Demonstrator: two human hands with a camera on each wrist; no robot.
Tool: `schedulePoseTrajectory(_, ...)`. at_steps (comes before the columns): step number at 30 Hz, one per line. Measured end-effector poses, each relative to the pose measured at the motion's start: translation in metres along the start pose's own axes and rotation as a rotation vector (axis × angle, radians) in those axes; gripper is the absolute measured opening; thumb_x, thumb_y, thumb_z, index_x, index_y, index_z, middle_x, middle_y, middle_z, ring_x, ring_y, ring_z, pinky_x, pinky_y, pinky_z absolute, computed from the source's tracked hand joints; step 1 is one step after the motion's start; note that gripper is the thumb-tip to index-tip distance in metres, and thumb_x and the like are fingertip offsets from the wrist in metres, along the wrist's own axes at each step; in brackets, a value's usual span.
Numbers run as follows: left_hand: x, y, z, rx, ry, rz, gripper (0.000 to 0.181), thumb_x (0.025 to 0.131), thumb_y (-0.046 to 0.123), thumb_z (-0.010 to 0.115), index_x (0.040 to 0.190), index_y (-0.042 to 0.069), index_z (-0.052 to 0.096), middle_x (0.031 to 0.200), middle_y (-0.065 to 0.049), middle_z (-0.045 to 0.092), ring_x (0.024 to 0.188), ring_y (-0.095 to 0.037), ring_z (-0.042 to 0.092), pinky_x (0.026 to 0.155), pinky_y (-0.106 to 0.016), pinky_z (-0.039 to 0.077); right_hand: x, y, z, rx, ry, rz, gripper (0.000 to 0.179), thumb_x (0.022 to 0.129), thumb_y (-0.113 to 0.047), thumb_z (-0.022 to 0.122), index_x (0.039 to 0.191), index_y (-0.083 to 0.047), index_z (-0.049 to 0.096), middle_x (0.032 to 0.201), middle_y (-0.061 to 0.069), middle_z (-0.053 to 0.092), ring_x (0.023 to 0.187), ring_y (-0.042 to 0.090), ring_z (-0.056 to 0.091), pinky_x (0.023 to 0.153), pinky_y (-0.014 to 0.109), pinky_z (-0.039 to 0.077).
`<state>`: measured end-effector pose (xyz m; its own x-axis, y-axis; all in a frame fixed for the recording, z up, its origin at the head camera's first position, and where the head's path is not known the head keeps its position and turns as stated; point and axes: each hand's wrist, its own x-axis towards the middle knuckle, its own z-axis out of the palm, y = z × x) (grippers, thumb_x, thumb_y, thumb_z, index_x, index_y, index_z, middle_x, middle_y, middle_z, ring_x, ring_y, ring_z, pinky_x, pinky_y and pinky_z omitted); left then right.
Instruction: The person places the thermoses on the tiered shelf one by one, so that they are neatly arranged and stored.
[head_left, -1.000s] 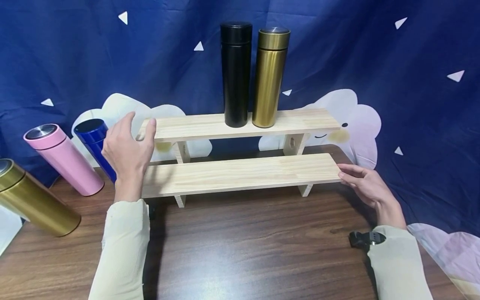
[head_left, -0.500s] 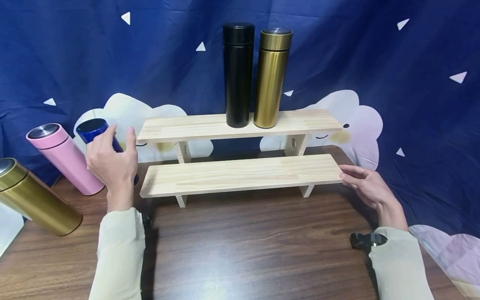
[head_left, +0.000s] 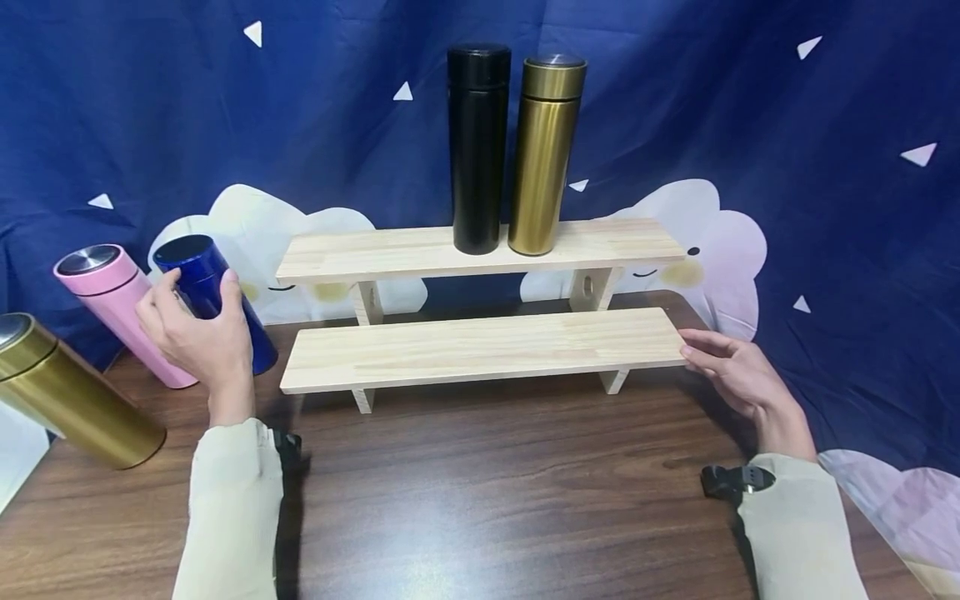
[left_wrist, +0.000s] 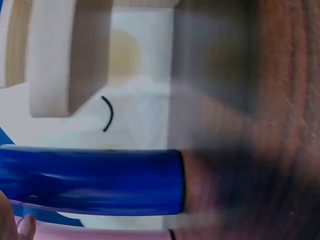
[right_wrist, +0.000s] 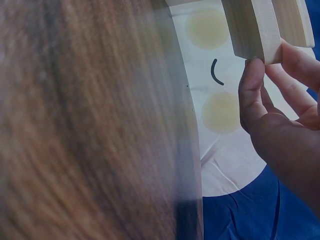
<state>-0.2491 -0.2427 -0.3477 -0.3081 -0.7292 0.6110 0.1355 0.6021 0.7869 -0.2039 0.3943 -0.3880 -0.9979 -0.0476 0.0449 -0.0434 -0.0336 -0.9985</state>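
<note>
My left hand (head_left: 201,337) is at the blue vacuum flask (head_left: 204,292), which stands on the table at the left. Thumb and fingers are spread to either side of the flask, below its lid. In the left wrist view, fingers show at the lower left edge, close to the blue flask (left_wrist: 95,181). My right hand (head_left: 738,375) pinches the right end of the lower board of a two-tier wooden shelf (head_left: 480,346). The right wrist view has the thumb and fingers (right_wrist: 252,75) at the board's end (right_wrist: 270,35).
Left of the blue flask stand a pink flask (head_left: 120,304) and a gold flask (head_left: 82,400). On the upper tier (head_left: 352,250) stand a black flask (head_left: 478,158) and another gold flask (head_left: 546,167). Behind hangs a blue curtain (head_left: 330,108) with cloud prints.
My left hand has moved left and down from the shelf's left end to the blue flask. The right hand has stayed at the lower board's right end.
</note>
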Motion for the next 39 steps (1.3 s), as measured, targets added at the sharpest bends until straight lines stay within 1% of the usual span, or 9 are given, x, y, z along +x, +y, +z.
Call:
schedulePoseTrajectory(4, 0.002, -0.008, 0.002, 0.011, -0.017, -0.036, 0.066, 0.08, 0.056, 0.076, 0.132, 0.018, 0.063, 0.129, -0.004, 0.058, 0.123, -0.011, 0.047, 0.105, -0.026, 0.033, 0.0, 0.0, -0.001, -0.009, 0.002, 0.003, 0.027, 0.095, 0.003, 0.066, 0.105, -0.02, 0.076, 0.098, -0.007, 0.074, 0.09, 0.003, 0.066, 0.079, 0.016, 0.05)
schedulePoseTrajectory(9, 0.006, -0.019, 0.006, -0.012, -0.042, -0.067, 0.075, 0.075, 0.059, 0.08, 0.137, 0.025, 0.057, 0.129, 0.001, 0.057, 0.122, -0.007, 0.047, 0.105, -0.025, 0.034, 0.0, 0.001, -0.001, -0.017, -0.002, 0.002, 0.026, 0.095, 0.003, 0.065, 0.107, -0.019, 0.075, 0.099, -0.006, 0.074, 0.09, 0.003, 0.066, 0.08, 0.016, 0.05)
schedulePoseTrajectory(12, 0.009, -0.021, 0.006, -0.021, -0.067, -0.093, 0.08, 0.071, 0.059, 0.082, 0.14, 0.029, 0.053, 0.131, 0.004, 0.056, 0.123, -0.006, 0.047, 0.105, -0.024, 0.035, 0.001, 0.0, 0.0, -0.015, -0.005, -0.004, 0.026, 0.096, 0.003, 0.065, 0.107, -0.018, 0.075, 0.099, -0.006, 0.074, 0.09, 0.004, 0.066, 0.08, 0.016, 0.05)
schedulePoseTrajectory(18, 0.014, -0.024, 0.008, -0.029, -0.091, -0.155, 0.085, 0.069, 0.049, 0.088, 0.143, 0.031, 0.049, 0.132, 0.007, 0.054, 0.124, -0.004, 0.047, 0.106, -0.024, 0.035, 0.001, 0.0, 0.001, -0.021, -0.005, -0.006, 0.027, 0.096, 0.003, 0.065, 0.106, -0.019, 0.075, 0.099, -0.006, 0.074, 0.09, 0.003, 0.066, 0.08, 0.016, 0.05)
schedulePoseTrajectory(23, 0.017, -0.026, 0.011, -0.07, -0.114, -0.177, 0.09, 0.07, 0.039, 0.089, 0.147, 0.031, 0.044, 0.134, 0.006, 0.052, 0.123, -0.006, 0.047, 0.105, -0.024, 0.036, 0.0, -0.001, 0.0, -0.026, -0.002, -0.002, 0.026, 0.095, 0.002, 0.066, 0.107, -0.019, 0.075, 0.099, -0.007, 0.074, 0.09, 0.003, 0.066, 0.08, 0.016, 0.05)
schedulePoseTrajectory(27, 0.019, -0.027, 0.013, -0.094, -0.146, -0.192, 0.095, 0.071, 0.037, 0.09, 0.15, 0.033, 0.038, 0.135, 0.007, 0.051, 0.122, -0.007, 0.047, 0.104, -0.025, 0.036, -0.001, -0.001, -0.001, -0.031, 0.002, 0.0, 0.026, 0.095, 0.002, 0.066, 0.107, -0.019, 0.075, 0.099, -0.007, 0.074, 0.09, 0.003, 0.066, 0.08, 0.016, 0.05)
schedulePoseTrajectory(30, 0.019, -0.027, 0.013, -0.092, -0.161, -0.202, 0.094, 0.072, 0.037, 0.089, 0.15, 0.035, 0.036, 0.138, 0.008, 0.05, 0.125, -0.007, 0.045, 0.106, -0.026, 0.034, -0.001, 0.0, -0.001, -0.028, 0.003, 0.002, 0.026, 0.096, 0.002, 0.066, 0.107, -0.02, 0.075, 0.099, -0.007, 0.074, 0.09, 0.003, 0.066, 0.08, 0.015, 0.05)
schedulePoseTrajectory(35, 0.018, -0.028, 0.013, -0.084, -0.178, -0.2, 0.091, 0.075, 0.036, 0.086, 0.151, 0.034, 0.037, 0.142, 0.008, 0.049, 0.128, -0.008, 0.044, 0.108, -0.026, 0.032, -0.001, 0.0, -0.001, -0.031, 0.008, 0.006, 0.027, 0.096, 0.002, 0.065, 0.106, -0.021, 0.075, 0.099, -0.008, 0.074, 0.09, 0.002, 0.066, 0.08, 0.015, 0.05)
schedulePoseTrajectory(39, 0.019, -0.03, 0.013, -0.079, -0.181, -0.203, 0.089, 0.076, 0.034, 0.086, 0.151, 0.034, 0.037, 0.141, 0.006, 0.05, 0.128, -0.008, 0.045, 0.108, -0.026, 0.033, 0.0, -0.001, -0.001, -0.034, 0.011, 0.008, 0.026, 0.095, 0.002, 0.066, 0.107, -0.02, 0.075, 0.099, -0.008, 0.074, 0.091, 0.002, 0.066, 0.08, 0.014, 0.05)
